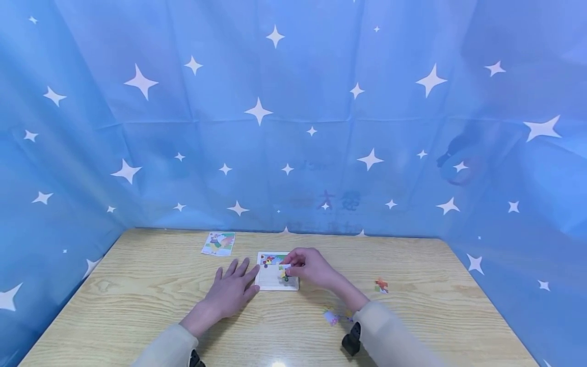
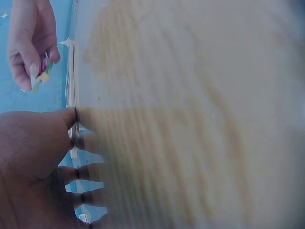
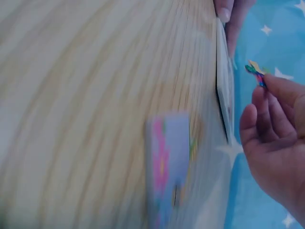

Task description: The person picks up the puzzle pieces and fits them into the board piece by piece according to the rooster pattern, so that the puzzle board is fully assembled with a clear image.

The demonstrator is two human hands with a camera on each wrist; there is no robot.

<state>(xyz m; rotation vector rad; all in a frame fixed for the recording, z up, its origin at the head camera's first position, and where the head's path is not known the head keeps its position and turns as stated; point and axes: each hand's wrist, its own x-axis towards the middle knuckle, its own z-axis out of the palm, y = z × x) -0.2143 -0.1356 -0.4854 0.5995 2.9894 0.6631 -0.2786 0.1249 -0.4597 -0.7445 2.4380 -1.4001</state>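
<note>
A white puzzle tray [image 1: 270,286] lies flat on the table, with a colourful piece [image 1: 269,259] in its upper left part. My left hand [image 1: 231,293] rests palm down beside the tray, fingers spread and thumb at its left edge. Over the tray's right side, my right hand [image 1: 314,267] pinches a small puzzle piece [image 1: 284,274] between thumb and fingers. The right wrist view shows this piece [image 3: 257,72] held above the tray [image 3: 223,81], apart from it. In the left wrist view the right hand's fingers hide part of the piece [image 2: 44,75].
Loose puzzle pieces [image 1: 330,318] lie near my right forearm, one with a pink flower [image 3: 162,162]. An orange piece [image 1: 381,285] lies farther right. A picture card [image 1: 218,243] sits at the back left of the wooden table [image 1: 160,285]. Behind hangs a blue starry curtain [image 1: 293,137].
</note>
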